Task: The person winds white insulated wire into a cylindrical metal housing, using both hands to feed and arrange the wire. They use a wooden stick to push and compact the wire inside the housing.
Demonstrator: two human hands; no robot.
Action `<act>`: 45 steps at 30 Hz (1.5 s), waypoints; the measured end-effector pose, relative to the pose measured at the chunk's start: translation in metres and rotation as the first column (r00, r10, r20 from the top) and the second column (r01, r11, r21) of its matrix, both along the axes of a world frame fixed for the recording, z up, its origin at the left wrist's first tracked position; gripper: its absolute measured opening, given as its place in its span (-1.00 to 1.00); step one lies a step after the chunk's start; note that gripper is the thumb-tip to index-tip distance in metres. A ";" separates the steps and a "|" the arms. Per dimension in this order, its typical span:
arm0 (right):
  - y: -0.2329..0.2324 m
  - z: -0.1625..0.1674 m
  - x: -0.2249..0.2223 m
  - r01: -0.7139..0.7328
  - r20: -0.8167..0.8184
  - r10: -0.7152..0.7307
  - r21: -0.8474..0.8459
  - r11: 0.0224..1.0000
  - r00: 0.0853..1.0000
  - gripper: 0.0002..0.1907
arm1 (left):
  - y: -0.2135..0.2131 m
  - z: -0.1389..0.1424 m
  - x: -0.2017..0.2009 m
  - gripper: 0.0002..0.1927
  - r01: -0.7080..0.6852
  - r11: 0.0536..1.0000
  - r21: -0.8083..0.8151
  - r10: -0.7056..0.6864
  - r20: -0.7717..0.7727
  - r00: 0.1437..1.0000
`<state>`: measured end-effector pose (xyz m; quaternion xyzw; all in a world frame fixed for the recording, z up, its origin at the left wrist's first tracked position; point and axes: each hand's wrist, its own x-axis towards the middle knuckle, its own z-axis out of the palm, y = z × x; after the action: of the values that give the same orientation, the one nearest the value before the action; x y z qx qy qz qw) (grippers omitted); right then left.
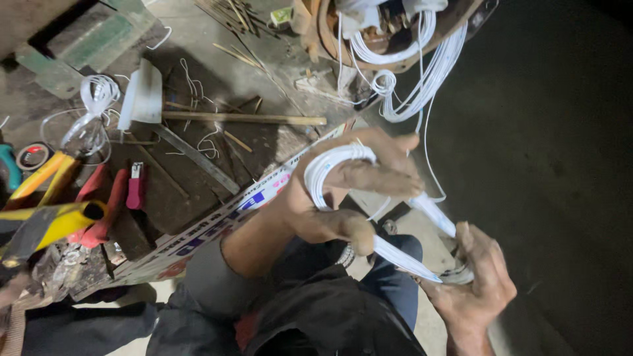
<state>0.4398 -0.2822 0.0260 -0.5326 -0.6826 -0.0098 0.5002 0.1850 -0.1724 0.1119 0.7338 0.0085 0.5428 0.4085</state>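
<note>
Long white printed board (217,221) along bench edge; small green-white box (281,16) at top

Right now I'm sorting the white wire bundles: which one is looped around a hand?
The white wire coil wrapped around the left hand. The small bundle lies loose on the bench; the loops hang from the round housing above.
</note>
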 end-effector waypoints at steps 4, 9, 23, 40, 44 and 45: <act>0.001 -0.008 0.001 0.031 0.012 -0.031 -0.018 0.999 0.999 -0.15 | 0.002 -0.003 -0.001 -0.40 -0.007 0.995 -0.103 -0.003 -0.100 0.995; 0.011 0.006 0.001 -0.078 0.005 0.080 -0.177 0.981 0.997 0.30 | 0.005 0.007 -0.005 -0.54 0.264 0.950 -0.166 -0.259 0.055 0.964; 0.068 0.044 -0.021 -0.131 0.136 0.105 0.201 0.971 0.985 -0.81 | 0.002 0.002 0.019 -0.33 0.470 0.811 -0.347 -0.420 0.212 0.882; 0.078 0.078 -0.040 -0.116 0.181 0.072 0.250 0.961 0.981 -0.72 | 0.012 -0.006 0.020 -0.35 0.299 0.925 -0.234 -0.277 0.122 0.953; 0.079 0.074 -0.038 -0.116 0.149 0.083 0.233 0.965 0.985 -0.79 | 0.013 -0.005 0.020 -0.42 0.333 0.907 -0.259 -0.299 0.161 0.940; 0.079 0.073 -0.035 -0.240 0.012 0.241 0.156 0.958 0.971 -0.82 | 0.014 -0.004 0.020 -0.42 0.354 0.896 -0.269 -0.317 0.171 0.933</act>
<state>0.4045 -0.2029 0.0988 -0.4049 -0.7375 -0.0006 0.5405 0.2048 -0.1580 0.1078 0.6199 -0.0624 0.5007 0.6010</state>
